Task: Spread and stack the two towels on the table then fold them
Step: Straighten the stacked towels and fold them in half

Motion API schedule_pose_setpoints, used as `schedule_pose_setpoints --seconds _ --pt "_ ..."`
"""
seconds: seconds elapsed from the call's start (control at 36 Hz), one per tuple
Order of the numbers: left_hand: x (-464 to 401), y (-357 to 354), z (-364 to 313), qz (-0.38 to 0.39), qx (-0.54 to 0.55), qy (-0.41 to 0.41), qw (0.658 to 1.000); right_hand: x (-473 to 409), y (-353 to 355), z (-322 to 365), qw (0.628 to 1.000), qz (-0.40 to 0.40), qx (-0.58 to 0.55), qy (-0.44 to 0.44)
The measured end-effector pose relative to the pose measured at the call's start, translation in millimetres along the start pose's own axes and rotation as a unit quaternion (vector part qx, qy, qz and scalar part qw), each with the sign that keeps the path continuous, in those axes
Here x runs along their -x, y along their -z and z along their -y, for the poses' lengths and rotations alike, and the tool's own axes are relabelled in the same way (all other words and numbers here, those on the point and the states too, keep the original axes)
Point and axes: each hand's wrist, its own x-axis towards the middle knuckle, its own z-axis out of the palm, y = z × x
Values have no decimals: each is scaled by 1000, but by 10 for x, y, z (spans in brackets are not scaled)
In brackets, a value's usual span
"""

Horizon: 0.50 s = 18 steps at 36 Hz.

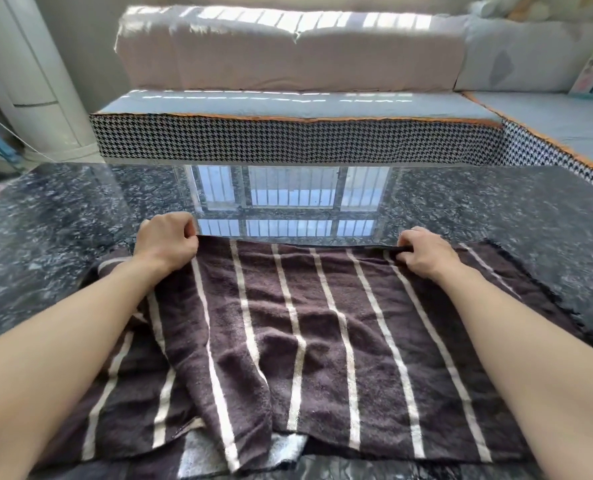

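Brown terry with cream stripes covers the near middle of the dark speckled stone table [63,216]: the upper towel [322,334] lies rumpled over the lower towel [121,393], which shows along the left side and past the right edge. The left hand [165,242] pinches the upper towel's far left corner with curled fingers; the right hand [426,252] pinches its far edge near the right corner the same way. That far edge lies nearly straight between them. Bare tabletop stretches beyond it to the houndstooth-fronted sofa [288,140], and to both sides of the towels
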Motion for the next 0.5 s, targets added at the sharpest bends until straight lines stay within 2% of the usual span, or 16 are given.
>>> schedule_pose_setpoints --seconds 0.08,0.14,0.19,0.42,0.5 --pt "3 69 34 -22 7 10 1000 33 66 -7 993 -75 -82 -27" --pt "10 137 45 -51 26 15 998 61 142 7 975 -161 -149 -42" --pt "15 200 34 -67 35 5 997 99 224 49 960 -211 -181 -40" --pt "113 542 -29 -150 69 -61 984 340 519 178 921 -341 -188 1" --pt "197 648 -3 -153 59 -88 982 492 622 194 924 -347 -162 18"
